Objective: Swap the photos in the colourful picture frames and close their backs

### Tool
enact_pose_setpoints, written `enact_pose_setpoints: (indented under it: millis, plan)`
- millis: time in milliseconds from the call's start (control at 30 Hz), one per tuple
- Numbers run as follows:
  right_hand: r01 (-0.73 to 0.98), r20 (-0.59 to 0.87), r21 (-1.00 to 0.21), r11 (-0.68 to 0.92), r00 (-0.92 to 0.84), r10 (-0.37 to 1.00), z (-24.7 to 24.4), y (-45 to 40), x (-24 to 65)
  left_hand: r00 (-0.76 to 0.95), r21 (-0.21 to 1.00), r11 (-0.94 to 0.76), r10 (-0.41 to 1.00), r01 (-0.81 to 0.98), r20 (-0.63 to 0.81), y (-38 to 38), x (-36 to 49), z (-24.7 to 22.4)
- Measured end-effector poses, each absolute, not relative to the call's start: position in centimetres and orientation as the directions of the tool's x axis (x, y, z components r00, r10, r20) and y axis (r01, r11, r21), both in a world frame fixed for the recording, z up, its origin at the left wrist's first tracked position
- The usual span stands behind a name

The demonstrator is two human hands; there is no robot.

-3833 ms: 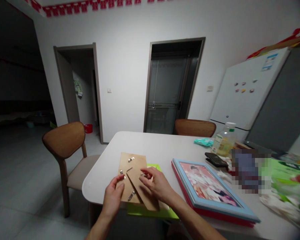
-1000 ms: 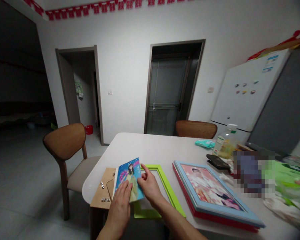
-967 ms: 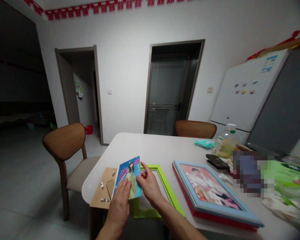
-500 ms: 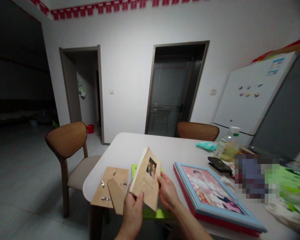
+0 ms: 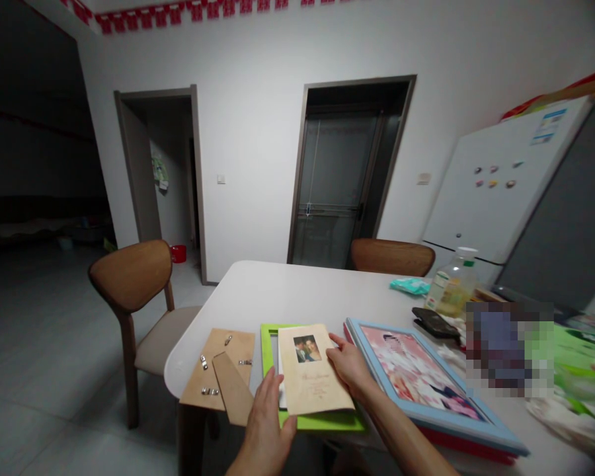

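Note:
A cream sheet (image 5: 312, 383) with a small photo of two people lies over the green frame (image 5: 322, 422), slightly askew. My right hand (image 5: 350, 367) holds the sheet's right edge. At its lower left edge, my left hand (image 5: 268, 423) rests with thumb and fingers apart, touching the sheet or frame edge. To the left lies a brown backing board (image 5: 198, 383) with metal clips and a stand leg (image 5: 232, 387). On the right, a light blue frame (image 5: 396, 390) with a pink picture sits on top of a red one.
A bottle of yellowish liquid (image 5: 453, 284), a black wallet-like item (image 5: 435, 324), a teal packet (image 5: 409, 285) and green plastic bags (image 5: 570, 357) stand or lie on the table's right side. Wooden chairs (image 5: 131, 274) are at the left and far sides.
The sheet, tilted up between both hands before, is now lowered flat over the green frame. My left hand's fingers have opened away from it; my right hand has moved slightly right.

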State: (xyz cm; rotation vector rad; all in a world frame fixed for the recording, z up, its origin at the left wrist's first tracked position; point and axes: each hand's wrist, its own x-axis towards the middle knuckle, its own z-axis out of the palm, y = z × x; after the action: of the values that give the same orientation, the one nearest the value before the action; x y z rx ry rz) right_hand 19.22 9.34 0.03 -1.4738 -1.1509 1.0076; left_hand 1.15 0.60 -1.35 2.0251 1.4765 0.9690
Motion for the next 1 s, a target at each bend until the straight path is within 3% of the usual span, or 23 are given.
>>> enact_pose_setpoints:
  millis: [267, 767, 1000]
  plan:
    - [0.591, 0.159, -0.806, -0.021, 0.251, 0.955, -0.8, 10.6, 18.8, 0.221, 0.656, -0.346, 0.938, 0.671, 0.268, 0.6, 1.1, -1.4]
    - [0.805, 0.302, -0.582, 0.118, 0.079, 0.95, -0.3, 9.8, 17.9, 0.394, 0.449, -0.425, 0.904, 0.786, 0.164, 0.1, 1.5, 0.5]
    - [0.929, 0.287, -0.332, 0.163, -0.065, 0.956, -0.6, 8.4, 17.9, 0.382, 0.414, -0.393, 0.917, 0.821, 0.112, 0.2, 1.5, 1.0]
